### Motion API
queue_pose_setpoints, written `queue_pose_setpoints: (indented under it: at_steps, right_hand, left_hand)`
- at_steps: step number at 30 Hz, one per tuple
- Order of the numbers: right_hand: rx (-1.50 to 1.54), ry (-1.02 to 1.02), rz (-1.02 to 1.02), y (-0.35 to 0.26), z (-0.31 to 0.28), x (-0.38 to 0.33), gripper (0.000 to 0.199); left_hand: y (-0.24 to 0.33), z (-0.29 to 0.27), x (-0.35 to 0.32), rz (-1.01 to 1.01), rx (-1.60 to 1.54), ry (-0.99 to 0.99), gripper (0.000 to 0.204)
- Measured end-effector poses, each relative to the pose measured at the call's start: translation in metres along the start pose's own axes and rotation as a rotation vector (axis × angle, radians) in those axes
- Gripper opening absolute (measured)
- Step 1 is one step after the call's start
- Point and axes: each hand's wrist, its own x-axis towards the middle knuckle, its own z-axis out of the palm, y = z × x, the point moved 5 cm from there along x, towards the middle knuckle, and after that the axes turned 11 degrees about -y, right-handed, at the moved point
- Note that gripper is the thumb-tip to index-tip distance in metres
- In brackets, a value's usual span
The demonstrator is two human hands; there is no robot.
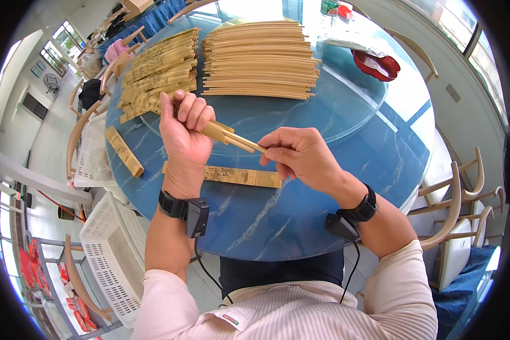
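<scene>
My left hand [184, 133] is closed around a tan printed paper sleeve [214, 131]. Wooden chopsticks [241, 141] stick out of the sleeve's end, slanting down to the right. Their free ends are pinched between the thumb and fingers of my right hand [303, 156]. Beneath my hands, a long printed sleeve [242, 176] lies flat on the table, partly covered by my left wrist. Another sleeve [123, 151] rests by the table's left edge. Beyond my hands are a spread stack of printed sleeves [163, 71] and, to its right, a large pile of bare chopsticks [259, 62].
A round blue marbled table [266, 221] carries a glass turntable [345, 116]. At its far right sit a red bowl [375, 66] and a clear plastic package [354, 41]. White plastic baskets [109, 255] stand at the left; wooden chairs [456, 209] surround the table.
</scene>
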Motion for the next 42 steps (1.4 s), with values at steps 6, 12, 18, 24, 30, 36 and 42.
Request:
queue_pose_setpoints:
  at_steps: [6,12,18,24,30,36,42]
  right_hand:
    - [-0.028,-0.012,-0.039,0.004,0.007,0.002,0.013]
    - [-0.019,-0.042,0.007,0.01,0.013,0.003,0.018]
    - [-0.025,-0.036,0.0,0.011,0.016,0.001,0.017]
    - [0.011,0.043,0.047,0.013,0.013,0.001,0.015]
    - [0.028,0.121,0.088,0.01,0.005,0.004,0.017]
    - [-0.054,0.267,-0.007,0.011,-0.008,0.003,0.016]
    - [-0.107,0.28,-0.04,0.005,-0.007,0.004,0.013]
  left_hand:
    - [-0.03,0.011,-0.01,-0.075,0.019,0.006,0.043]
    - [-0.046,0.016,-0.017,-0.127,0.049,-0.007,0.044]
    - [-0.051,0.014,-0.018,-0.148,0.068,-0.01,0.046]
    - [-0.059,0.012,-0.019,-0.171,0.191,-0.005,0.045]
    - [-0.066,0.013,-0.026,-0.216,0.693,0.072,0.034]
    - [-0.075,0.023,-0.033,-0.361,0.966,-0.047,0.02]
    - [-0.07,0.017,-0.029,-0.243,1.071,-0.105,0.026]
